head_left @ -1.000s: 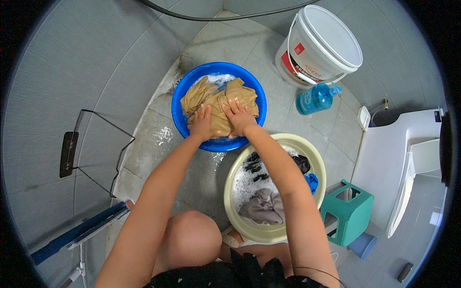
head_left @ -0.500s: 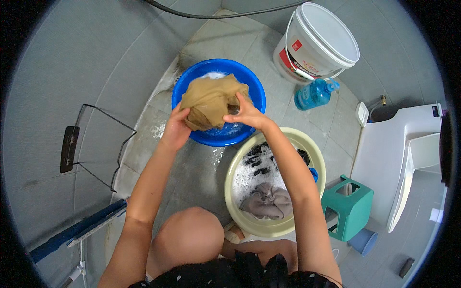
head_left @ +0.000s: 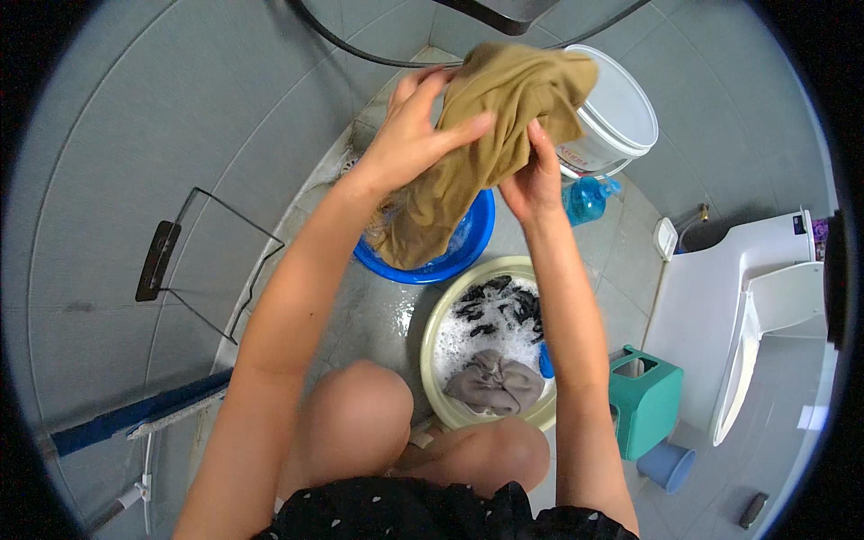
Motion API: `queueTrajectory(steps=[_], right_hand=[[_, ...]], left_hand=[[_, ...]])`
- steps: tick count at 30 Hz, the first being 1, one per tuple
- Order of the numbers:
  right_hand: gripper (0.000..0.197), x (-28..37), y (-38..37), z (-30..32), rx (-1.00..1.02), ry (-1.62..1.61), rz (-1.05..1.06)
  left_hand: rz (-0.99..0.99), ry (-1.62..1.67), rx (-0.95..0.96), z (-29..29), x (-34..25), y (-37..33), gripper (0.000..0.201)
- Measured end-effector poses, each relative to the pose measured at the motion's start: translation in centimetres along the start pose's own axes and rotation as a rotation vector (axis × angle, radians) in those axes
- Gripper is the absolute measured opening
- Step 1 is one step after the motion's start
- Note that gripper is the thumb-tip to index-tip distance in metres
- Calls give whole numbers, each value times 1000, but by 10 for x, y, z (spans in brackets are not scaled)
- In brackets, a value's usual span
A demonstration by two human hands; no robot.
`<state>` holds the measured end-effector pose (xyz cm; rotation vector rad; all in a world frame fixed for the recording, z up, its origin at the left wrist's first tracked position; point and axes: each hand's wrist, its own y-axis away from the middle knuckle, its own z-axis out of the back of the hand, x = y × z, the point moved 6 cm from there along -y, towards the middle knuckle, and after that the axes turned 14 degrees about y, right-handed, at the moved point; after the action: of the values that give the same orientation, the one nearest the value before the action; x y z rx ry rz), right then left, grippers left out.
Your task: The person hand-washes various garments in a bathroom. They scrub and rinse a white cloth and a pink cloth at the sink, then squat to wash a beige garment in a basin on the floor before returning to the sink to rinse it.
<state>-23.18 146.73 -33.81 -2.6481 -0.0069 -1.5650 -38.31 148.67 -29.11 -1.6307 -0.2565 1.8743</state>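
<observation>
Lifting the wet tan garment (head_left: 486, 135) high above the blue basin (head_left: 468, 247), both hands clamp it: left hand (head_left: 409, 135) bunched on the cloth, right hand (head_left: 535, 180) pinching beside. Looks like wringing; a firm twist over the basin seems due. White lidded bucket (head_left: 616, 112) with red label patch, blue bottle (head_left: 589, 198) below.
</observation>
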Motion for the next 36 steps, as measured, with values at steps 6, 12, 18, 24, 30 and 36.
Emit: queueTrajectory(steps=[6,12,18,24,30,36], right_hand=[[46,-65,24,27,-395,-394,-206],[47,-57,58,-3,-507,-375,-296],[44,2,41,-12,-392,-329,-139],[37,-37,-1,10,-261,-177,-407],[43,-198,-8,120,-251,612,-329],[56,-183,38,127,-259,1471,-349]], left_hand=[[601,869,435,-70,136,160,105],[547,103,246,-75,233,222,121],[623,101,338,-73,193,194,88],[870,138,-288,1,165,203,46],[617,-65,-628,29,95,130,22],[328,-408,-441,-3,117,108,34]])
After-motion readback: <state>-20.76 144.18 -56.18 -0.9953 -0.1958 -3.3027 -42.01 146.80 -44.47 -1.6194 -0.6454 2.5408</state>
